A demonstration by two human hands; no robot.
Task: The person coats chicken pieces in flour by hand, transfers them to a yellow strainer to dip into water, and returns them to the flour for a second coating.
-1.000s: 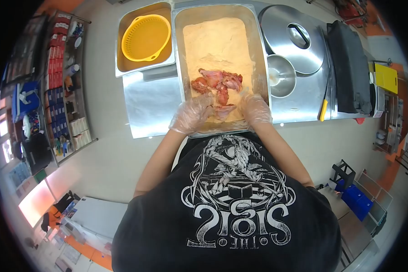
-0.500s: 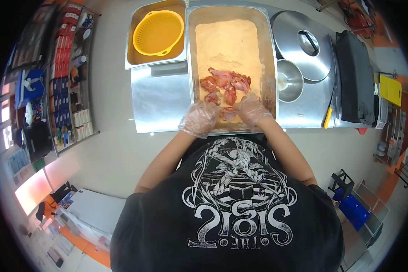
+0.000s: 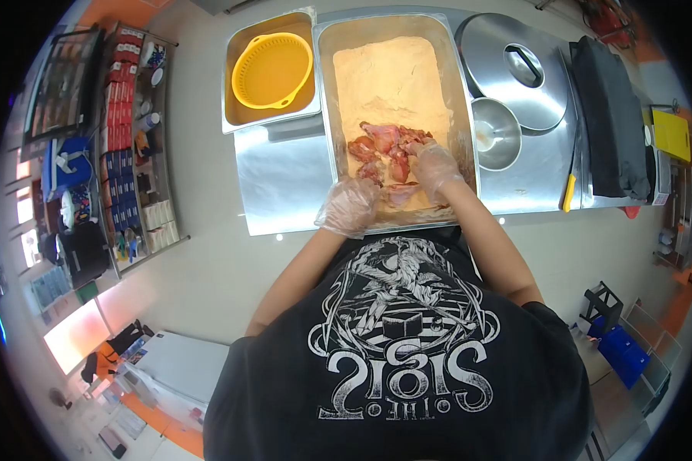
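Observation:
Several pieces of raw, reddish meat [image 3: 384, 138] lie in a heap on pale orange flour-like powder [image 3: 388, 73], inside a deep steel pan [image 3: 329, 100]. Both my hands wear clear plastic gloves. My left hand [image 3: 347, 206] is at the pan's near left corner, its fingers curled beside the lowest left pieces; what they hold, if anything, is hidden. Over the heap's right side, my right hand [image 3: 437, 165] has its fingers closed on a meat piece at the edge. A flatter, paler piece [image 3: 400, 194] rests between the hands.
Left of the pan, a yellow strainer [image 3: 242, 73] sits in a smaller steel pan [image 3: 229, 115]. On the right are a steel bowl [image 3: 504, 142], a large round lid [image 3: 484, 54], a yellow-handled knife [image 3: 569, 192] and a folded black cloth [image 3: 611, 123].
My right hand has moved up from the near pieces to the heap's right side. The left stays low by the near left corner. The whole view has shifted slightly.

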